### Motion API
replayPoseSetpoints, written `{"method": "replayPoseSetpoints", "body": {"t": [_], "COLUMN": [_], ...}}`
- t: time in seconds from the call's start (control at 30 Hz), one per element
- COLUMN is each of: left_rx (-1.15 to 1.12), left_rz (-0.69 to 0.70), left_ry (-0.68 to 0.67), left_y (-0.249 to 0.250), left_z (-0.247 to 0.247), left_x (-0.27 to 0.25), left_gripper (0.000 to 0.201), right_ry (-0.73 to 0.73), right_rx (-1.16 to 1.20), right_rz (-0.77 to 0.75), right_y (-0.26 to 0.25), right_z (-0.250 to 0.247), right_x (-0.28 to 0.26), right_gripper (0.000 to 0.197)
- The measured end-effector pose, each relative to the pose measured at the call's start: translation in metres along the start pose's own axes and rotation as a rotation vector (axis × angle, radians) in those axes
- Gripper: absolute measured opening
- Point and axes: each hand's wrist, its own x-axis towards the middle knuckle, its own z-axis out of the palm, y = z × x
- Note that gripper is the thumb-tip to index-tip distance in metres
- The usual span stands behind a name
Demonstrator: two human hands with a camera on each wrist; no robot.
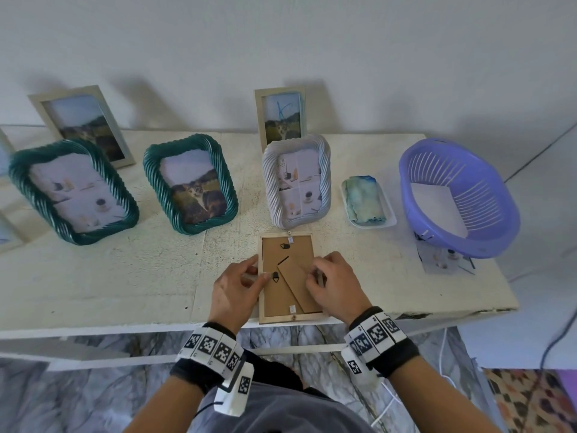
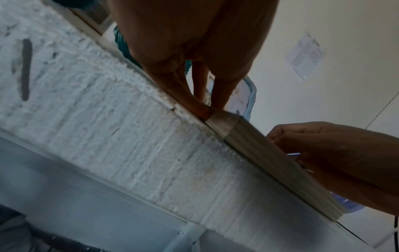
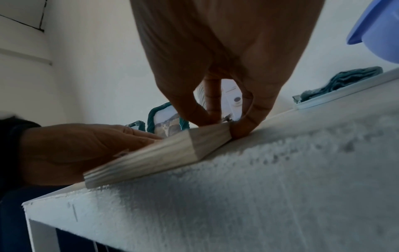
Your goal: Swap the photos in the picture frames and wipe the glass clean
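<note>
the wooden frame (image 1: 288,278) lies face down at the desk (image 1: 125,276) edge, left hand (image 1: 232,287) pinching its left rim, right hand (image 1: 332,284) pinching its right. a hard tug on the backing could slide it off and crack the glass.

Between the left hand (image 1: 232,287) and right hand (image 1: 332,284): pale wooden rectangular frame (image 1: 292,317), fine straight grain, matt; brown cardboard backing (image 1: 271,295), dull, with small black metal tabs (image 1: 275,275). Underneath: white painted table (image 1: 125,276), rough and grainy. Beyond the fingers: two dark green twisted-rope-pattern frames (image 1: 190,182), glossy plastic by the look; white ribbed frame (image 1: 296,185), slight sheen. Right of the right hand: blue-green cloth (image 1: 363,200), soft, crumpled, on a white tray (image 1: 390,221); lilac slotted plastic basket (image 1: 459,198), smooth.
</note>
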Motion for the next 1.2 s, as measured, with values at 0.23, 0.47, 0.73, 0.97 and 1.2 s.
{"method": "replayPoseSetpoints", "body": {"t": [0.23,0.47,0.73,0.97,1.2], "left_rx": [0.016,0.094,0.301,0.289,0.205], "left_rz": [0.035,0.091,0.143,0.026,0.069], "left_ry": [-0.02,-0.063,0.062,0.069,-0.034], "left_y": [-0.001,-0.004,0.008,0.017,0.008], "left_z": [-0.002,-0.002,0.01,0.014,0.003], "left_x": [0.002,0.002,0.004,0.007,0.013], "left_gripper": [0.046,0.051,0.037,0.031,0.032], "right_ry": [-0.081,-0.045,-0.007,0.023,-0.001], "right_rx": [0.034,0.16,0.204,0.154,-0.006], "right_rz": [-0.039,-0.044,-0.01,-0.016,0.015], "right_y": [0.01,0.017,0.011,0.009,0.002], "right_z": [-0.013,-0.01,-0.009,-0.005,-0.014], "right_x": [0.005,-0.001,-0.005,-0.006,0.015], "right_gripper": [0.027,0.036,0.044,0.041,0.034]}}
